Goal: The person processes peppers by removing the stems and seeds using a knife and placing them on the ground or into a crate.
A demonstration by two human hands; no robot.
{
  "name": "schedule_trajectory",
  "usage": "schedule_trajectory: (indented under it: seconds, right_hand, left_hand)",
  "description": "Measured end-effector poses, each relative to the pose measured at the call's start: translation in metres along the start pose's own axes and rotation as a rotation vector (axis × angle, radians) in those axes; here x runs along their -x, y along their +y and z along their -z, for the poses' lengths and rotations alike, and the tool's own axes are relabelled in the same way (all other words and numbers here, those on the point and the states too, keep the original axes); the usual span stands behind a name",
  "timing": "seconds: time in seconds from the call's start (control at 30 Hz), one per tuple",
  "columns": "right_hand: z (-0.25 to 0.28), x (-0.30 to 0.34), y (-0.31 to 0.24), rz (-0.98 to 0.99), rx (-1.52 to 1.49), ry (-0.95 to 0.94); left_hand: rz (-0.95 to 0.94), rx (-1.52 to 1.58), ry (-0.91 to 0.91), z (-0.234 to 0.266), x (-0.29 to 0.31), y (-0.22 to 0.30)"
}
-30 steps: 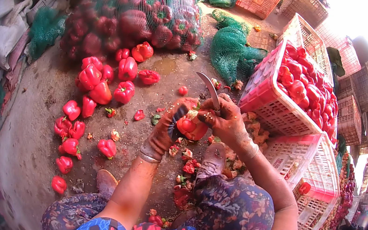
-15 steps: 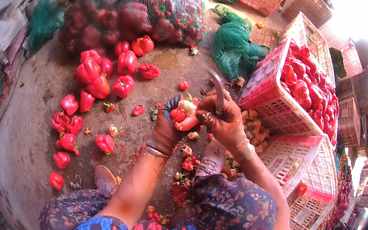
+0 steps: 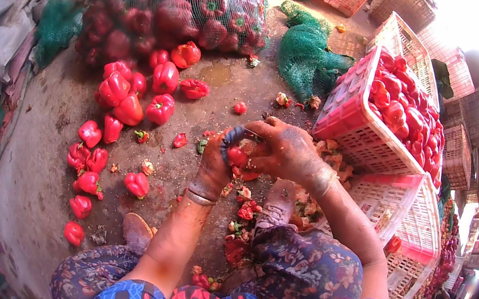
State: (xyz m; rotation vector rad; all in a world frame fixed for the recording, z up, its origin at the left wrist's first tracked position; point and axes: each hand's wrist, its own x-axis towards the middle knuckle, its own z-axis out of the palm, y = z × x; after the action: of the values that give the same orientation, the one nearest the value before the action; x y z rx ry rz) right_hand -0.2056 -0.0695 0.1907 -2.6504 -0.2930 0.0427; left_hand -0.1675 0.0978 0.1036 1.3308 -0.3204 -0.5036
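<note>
1. At the far left, pale sacks (image 3: 7, 34) slump in a heap, with a bunch of green netting (image 3: 59, 32) beside them.
2. Next come loose peppers (image 3: 128, 111), red and whole or nearly so, scattered down the dirty floor (image 3: 39, 182) in a rough line.
3. Behind the uppermost of these lies a bulging mesh sack (image 3: 179, 15), full of darker red peppers.
4. The left hand (image 3: 214, 163) has its fingers curled around a red pepper (image 3: 238, 156), with a dark covering on part of them; a narrow band (image 3: 201, 198) circles the wrist.
5. That pepper sits between the two hands, above the floor and in front of the person's right shoe (image 3: 278, 203); the fingers partly hide it.
6. Trimmed scraps (image 3: 246, 211), red and pale, lie on the floor near the shoe.
7. The right hand (image 3: 288, 150) bends its fingers around a knife (image 3: 249, 134), of which only a thin dark sliver shows; its fingertips reach the pepper, but I cannot tell how the hidden fingers lie.
8. Beyond it rests a crumpled green net (image 3: 302, 51).
9. At the right, a tilted pink-and-white crate (image 3: 370, 137) holds many red peppers, and another crate (image 3: 416, 220) stands just beside it, nearer the person.
</note>
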Motion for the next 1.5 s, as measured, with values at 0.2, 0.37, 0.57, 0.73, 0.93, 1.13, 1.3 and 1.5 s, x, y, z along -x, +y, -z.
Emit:
schedule_trajectory:
  seconds: [0.2, 0.37, 0.57, 0.73, 0.93, 1.13, 1.3, 1.5]
  right_hand:
    - [-0.022, 0.003, 0.032, -0.113, -0.471, -0.052]
    - [-0.033, 0.009, 0.045, -0.275, -0.858, -0.130]
    - [-0.019, 0.008, 0.019, -0.065, -0.030, -0.069]
    - [-0.015, 0.007, 0.004, -0.165, 0.065, -0.098]
    - [-0.042, 0.018, 0.016, -0.075, 0.067, 0.138]
    - [-0.025, 0.014, 0.039, -0.484, -0.766, -0.008]
    - [-0.023, 0.012, 0.030, -0.229, -0.198, -0.062]
    - [-0.051, 0.018, 0.043, -0.409, -0.534, 0.066]
  left_hand:
    - [-0.168, -0.332, -0.033, 0.009, -0.002, -0.017]
    - [-0.084, -0.283, 0.061, 0.005, 0.002, -0.043]
    - [-0.262, -0.687, 0.041, 0.009, -0.007, -0.045]
    - [-0.154, -0.693, -0.123, 0.010, -0.012, -0.041]
    - [-0.382, -0.664, 0.030, 0.011, -0.011, -0.054]
    - [-0.419, -0.682, -0.043, -0.003, -0.008, -0.043]
    - [-0.295, -0.485, -0.064, 0.001, -0.013, -0.056]
    - [-0.301, -0.369, -0.024, -0.006, -0.011, -0.054]
